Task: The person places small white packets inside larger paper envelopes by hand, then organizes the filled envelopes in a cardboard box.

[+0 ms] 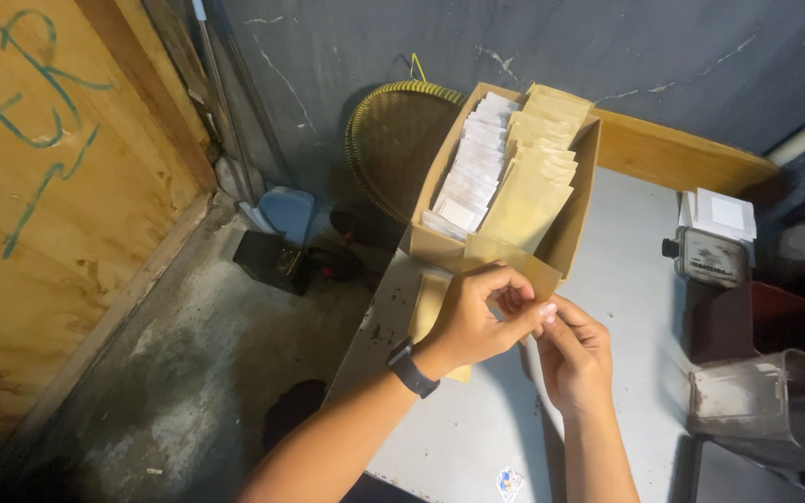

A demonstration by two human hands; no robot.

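While my left hand (470,321) and right hand (572,356) pinched a flat tan paper envelope (512,264), its long axis lay crosswise just before the brown cardboard box (572,228) on the grey table (463,438) beside a dark wall (552,47).

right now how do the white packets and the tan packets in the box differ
The white packets fill the box's left row and look smaller and paler; the tan packets fill the right row, larger and kraft brown. Both stand on edge, packed in rows in the cardboard box.
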